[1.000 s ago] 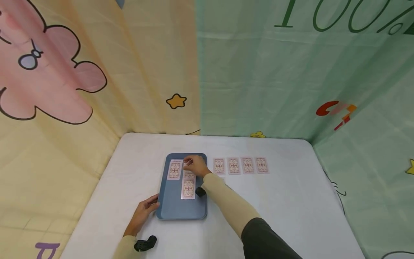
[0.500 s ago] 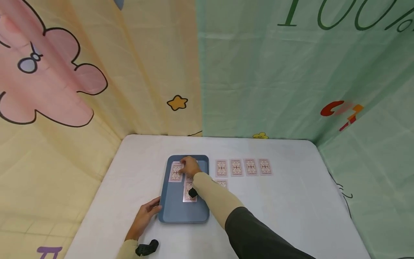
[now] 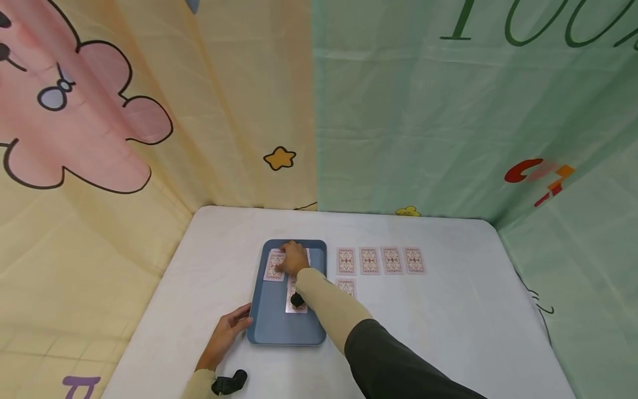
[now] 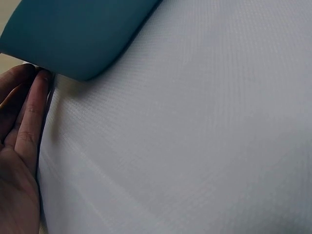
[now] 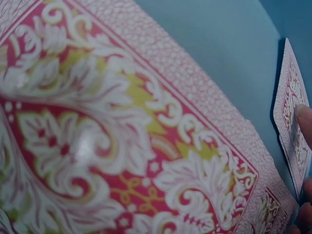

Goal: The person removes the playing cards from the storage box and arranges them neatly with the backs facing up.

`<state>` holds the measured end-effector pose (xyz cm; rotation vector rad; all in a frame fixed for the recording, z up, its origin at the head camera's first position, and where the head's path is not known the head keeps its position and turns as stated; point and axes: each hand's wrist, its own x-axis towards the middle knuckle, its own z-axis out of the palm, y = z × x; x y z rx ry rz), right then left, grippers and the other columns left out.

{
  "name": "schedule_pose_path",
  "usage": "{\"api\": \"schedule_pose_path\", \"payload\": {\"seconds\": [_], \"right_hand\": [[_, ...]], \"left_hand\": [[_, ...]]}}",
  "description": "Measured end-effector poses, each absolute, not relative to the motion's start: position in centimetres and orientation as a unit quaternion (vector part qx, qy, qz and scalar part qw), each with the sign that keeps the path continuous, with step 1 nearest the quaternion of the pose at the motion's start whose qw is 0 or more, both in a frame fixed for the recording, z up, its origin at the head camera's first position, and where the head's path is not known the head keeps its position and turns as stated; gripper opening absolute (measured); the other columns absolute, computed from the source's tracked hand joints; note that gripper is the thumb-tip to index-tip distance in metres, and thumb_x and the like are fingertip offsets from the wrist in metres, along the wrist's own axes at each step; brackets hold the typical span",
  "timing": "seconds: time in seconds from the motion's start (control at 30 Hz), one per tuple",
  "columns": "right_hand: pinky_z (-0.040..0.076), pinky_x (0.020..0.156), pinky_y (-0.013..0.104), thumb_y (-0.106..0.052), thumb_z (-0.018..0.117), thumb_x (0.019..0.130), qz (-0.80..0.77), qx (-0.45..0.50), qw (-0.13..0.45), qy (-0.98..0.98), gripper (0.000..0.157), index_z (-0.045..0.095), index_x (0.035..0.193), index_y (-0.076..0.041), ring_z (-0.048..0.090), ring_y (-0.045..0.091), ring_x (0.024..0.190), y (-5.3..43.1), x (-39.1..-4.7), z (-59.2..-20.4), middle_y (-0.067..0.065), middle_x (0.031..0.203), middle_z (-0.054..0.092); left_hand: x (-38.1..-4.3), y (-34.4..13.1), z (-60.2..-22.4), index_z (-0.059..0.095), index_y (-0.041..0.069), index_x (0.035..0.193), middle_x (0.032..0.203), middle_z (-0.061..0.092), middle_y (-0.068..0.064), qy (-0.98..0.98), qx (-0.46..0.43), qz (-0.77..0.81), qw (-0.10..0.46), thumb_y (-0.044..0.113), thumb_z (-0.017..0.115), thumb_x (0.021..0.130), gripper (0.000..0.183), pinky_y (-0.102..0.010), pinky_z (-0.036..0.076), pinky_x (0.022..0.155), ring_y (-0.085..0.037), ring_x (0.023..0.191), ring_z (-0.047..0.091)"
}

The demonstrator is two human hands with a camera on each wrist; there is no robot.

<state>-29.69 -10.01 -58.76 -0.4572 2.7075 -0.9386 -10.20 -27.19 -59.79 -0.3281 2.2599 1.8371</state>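
Note:
A blue tray (image 3: 274, 332) lies on the white table with patterned red-and-white playing cards face down in it. My right hand (image 3: 295, 259) is over the upper part of the tray, its fingers bent at the right side of the upper left playing card (image 3: 274, 267). In the right wrist view a fingertip (image 5: 305, 119) lies on that card. Another card (image 3: 291, 306) sits lower in the tray, partly behind the wrist camera; the card above it is mostly hidden by my hand. My left hand (image 3: 225, 336) touches the tray's left edge with extended fingers (image 4: 32, 117).
Right of the tray, several face-down cards (image 3: 369, 261) form a row on the white tabletop (image 3: 423, 332). One more card (image 3: 346, 286) lies below the row, partly covered by my right sleeve (image 3: 331, 305). Patterned curtains (image 3: 399, 138) stand behind the table.
My right hand has moved left, from above the middle column of cards to the upper left card. The left hand stays at the tray's edge. The whole view has shifted slightly.

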Motion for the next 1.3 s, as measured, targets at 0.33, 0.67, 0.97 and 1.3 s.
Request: {"api": "schedule_pose_path", "payload": {"seconds": [0.33, 0.67, 0.97, 1.3], "right_hand": [[0.038, 0.097, 0.038, -0.029, 0.088, 0.069, -0.274, -0.156, 0.107, 0.943, 0.056, 0.067, 0.119, -0.012, 0.048, 0.022, 0.105, -10.3, -29.0, -58.4, 0.004, 0.118, 0.058], [0.036, 0.094, 0.038, -0.029, 0.091, 0.065, -0.263, -0.158, 0.1, 0.947, 0.059, 0.064, 0.116, -0.013, 0.047, 0.021, 0.103, -10.2, -28.5, -57.8, 0.003, 0.116, 0.059], [0.036, 0.093, 0.039, -0.022, 0.09, 0.067, -0.293, -0.16, 0.106, 0.937, 0.058, 0.062, 0.117, -0.011, 0.049, 0.023, 0.106, -10.3, -28.6, -57.5, 0.004, 0.116, 0.062], [0.043, 0.096, 0.034, -0.009, 0.077, 0.081, -0.364, -0.189, 0.106, 0.906, 0.033, 0.07, 0.113, -0.008, 0.057, 0.021, 0.108, -10.2, -29.0, -57.1, 0.006, 0.113, 0.065]], "left_hand": [[-10.2, -27.2, -59.7, 0.049, -0.007, 0.136, 0.135, 0.053, -0.023, 0.767, -0.105, 0.624, 0.107, 0.015, 0.063, 0.093, 0.05, -0.019, 0.045, 0.091, -0.033, 0.125, 0.049], [-10.0, -27.1, -59.7, 0.049, -0.008, 0.136, 0.133, 0.054, -0.024, 0.772, -0.104, 0.619, 0.1, 0.014, 0.063, 0.093, 0.05, -0.018, 0.046, 0.089, -0.026, 0.12, 0.053], [-10.2, -27.1, -59.7, 0.048, -0.007, 0.137, 0.136, 0.053, -0.023, 0.767, -0.115, 0.622, 0.109, 0.015, 0.063, 0.093, 0.051, -0.02, 0.045, 0.092, -0.033, 0.125, 0.049], [-10.1, -27.1, -59.8, 0.05, -0.007, 0.135, 0.134, 0.054, -0.023, 0.771, -0.117, 0.618, 0.101, 0.014, 0.063, 0.093, 0.049, -0.02, 0.045, 0.091, -0.033, 0.123, 0.05]]}}
